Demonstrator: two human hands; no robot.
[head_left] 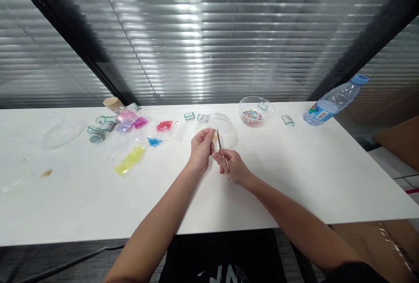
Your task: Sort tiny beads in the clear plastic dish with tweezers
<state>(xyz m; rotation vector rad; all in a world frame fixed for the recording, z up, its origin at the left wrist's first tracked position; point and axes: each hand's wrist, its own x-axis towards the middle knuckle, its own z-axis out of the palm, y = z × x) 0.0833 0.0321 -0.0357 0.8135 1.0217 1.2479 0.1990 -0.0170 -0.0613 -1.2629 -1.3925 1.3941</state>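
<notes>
My right hand point(234, 165) grips a small pair of scissors point(224, 154) by its copper-coloured handles, with the blades pointing up and away from me. Close beside the blades, my left hand point(201, 148) is closed in a pinch. What its fingers hold is too small to make out. Behind both hands lies a clear round plastic lid or shallow bowl point(229, 126), partly hidden by them. A clear bowl point(242, 107) of mixed coloured beads point(252, 118) stands farther back to the right.
Bags of red beads point(164, 126), blue beads point(153, 141) and yellow pieces point(131, 160) lie left, near thread spools point(95, 134) and a wooden cylinder point(113, 103). Green-and-white labelled pieces point(287, 120) are scattered along the back. A water bottle point(334, 100) stands right on the white table point(310, 174).
</notes>
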